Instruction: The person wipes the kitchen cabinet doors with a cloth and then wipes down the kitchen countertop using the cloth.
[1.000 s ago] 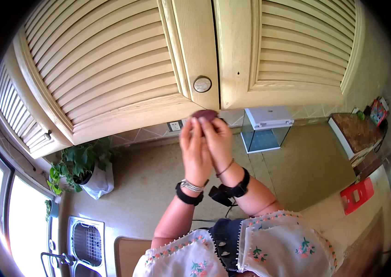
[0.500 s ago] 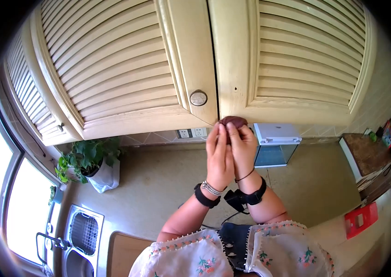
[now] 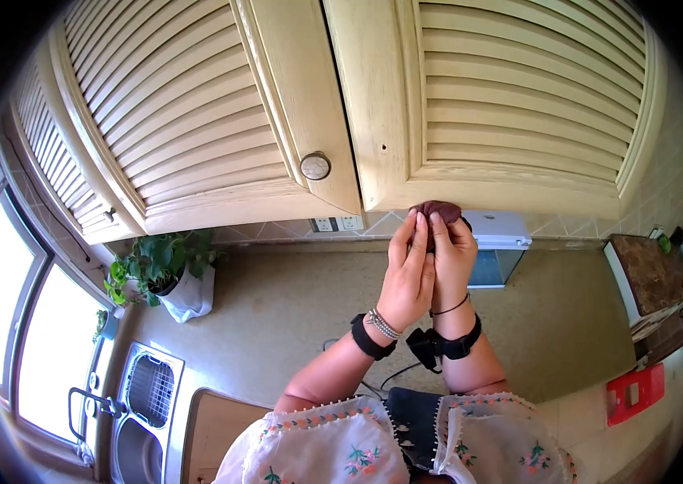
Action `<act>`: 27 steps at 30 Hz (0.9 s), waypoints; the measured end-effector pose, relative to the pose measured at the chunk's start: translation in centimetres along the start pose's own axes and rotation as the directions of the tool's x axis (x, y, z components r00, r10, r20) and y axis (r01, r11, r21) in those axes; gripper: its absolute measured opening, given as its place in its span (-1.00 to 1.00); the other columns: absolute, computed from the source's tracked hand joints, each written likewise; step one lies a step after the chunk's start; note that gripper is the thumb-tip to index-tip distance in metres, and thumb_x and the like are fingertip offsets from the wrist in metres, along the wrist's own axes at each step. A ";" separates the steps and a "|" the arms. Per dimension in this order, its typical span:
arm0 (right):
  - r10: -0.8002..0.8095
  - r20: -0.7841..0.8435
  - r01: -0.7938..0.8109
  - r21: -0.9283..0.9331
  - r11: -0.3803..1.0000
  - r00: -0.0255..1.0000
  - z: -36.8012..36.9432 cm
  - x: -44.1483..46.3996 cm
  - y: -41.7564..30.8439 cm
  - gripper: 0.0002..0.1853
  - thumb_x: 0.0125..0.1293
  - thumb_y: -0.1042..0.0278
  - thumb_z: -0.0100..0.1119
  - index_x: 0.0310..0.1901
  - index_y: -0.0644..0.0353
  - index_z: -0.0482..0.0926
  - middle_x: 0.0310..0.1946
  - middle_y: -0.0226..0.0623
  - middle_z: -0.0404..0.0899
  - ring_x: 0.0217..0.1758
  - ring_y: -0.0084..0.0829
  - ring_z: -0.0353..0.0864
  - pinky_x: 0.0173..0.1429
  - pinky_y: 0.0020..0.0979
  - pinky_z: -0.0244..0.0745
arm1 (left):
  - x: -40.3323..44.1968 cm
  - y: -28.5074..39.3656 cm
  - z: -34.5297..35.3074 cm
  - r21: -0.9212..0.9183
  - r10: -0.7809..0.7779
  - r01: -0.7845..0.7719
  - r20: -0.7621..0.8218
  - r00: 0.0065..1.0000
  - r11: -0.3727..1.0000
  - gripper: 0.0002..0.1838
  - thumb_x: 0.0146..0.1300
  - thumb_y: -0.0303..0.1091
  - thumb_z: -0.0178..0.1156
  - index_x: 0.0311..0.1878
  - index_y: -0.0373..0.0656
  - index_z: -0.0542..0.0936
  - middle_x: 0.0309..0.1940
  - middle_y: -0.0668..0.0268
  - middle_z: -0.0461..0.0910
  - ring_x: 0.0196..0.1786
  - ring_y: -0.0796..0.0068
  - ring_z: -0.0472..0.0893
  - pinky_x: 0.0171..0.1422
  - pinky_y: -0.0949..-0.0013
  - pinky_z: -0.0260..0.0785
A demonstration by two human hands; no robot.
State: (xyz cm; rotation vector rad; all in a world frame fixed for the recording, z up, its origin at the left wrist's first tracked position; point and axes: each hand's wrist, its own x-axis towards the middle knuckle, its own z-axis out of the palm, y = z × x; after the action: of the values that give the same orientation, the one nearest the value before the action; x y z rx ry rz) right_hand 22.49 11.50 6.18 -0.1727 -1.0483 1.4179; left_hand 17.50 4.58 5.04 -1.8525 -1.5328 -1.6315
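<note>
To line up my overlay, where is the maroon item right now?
In the head view, the maroon item is right of centre, held by the left hand and right hand, overlapping the lower edge of the right louvred door.

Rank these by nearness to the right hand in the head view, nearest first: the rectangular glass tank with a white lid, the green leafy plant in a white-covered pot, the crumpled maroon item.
1. Maroon item: touching the right hand, at its top.
2. Glass tank: just right of that hand.
3. Leafy plant: far over left.
</note>
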 end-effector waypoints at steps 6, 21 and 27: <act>0.024 0.071 -0.017 -0.099 0.995 0.997 3.5 -0.8 2.6 -0.81 0.25 0.43 0.24 -0.50 0.25 0.51 -0.56 -0.50 0.53 -0.49 -0.73 0.40 -0.44 -0.61 0.32 | -1.0 -1.3 -2.8 0.090 -0.038 0.052 -0.146 0.989 0.995 -0.46 0.30 -0.53 -0.20 0.38 -0.40 0.14 0.36 -0.07 0.09 0.40 0.02 0.13 0.46 0.22 -0.04; -0.056 0.020 0.058 -0.108 0.992 0.998 -2.0 1.0 -0.2 -0.89 0.30 0.42 0.19 -0.28 0.29 0.61 -0.34 -0.40 0.63 -0.31 -0.68 0.49 -0.20 -0.60 0.42 | 0.0 0.3 2.5 0.019 0.013 -0.011 -0.096 0.995 1.000 -0.42 0.21 -0.60 -0.10 0.35 -0.41 0.18 0.34 -0.11 0.11 0.36 -0.08 0.21 0.41 0.19 0.10; -0.097 0.062 0.110 -0.253 0.961 0.993 0.4 0.4 1.7 -0.86 0.26 0.40 0.22 -0.38 0.29 0.58 -0.43 -0.42 0.61 -0.37 -0.69 0.46 -0.28 -0.58 0.39 | -0.5 -0.5 -0.4 -0.012 -0.064 0.063 -0.130 0.989 0.998 -0.42 0.21 -0.63 -0.14 0.36 -0.41 0.17 0.34 -0.09 0.12 0.39 -0.01 0.18 0.42 0.23 0.07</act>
State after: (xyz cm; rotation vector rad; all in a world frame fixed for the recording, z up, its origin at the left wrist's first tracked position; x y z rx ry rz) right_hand 20.94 12.02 5.45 -0.2677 -1.2630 1.1949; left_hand 16.94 4.25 4.56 -1.6807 -1.5467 -1.7517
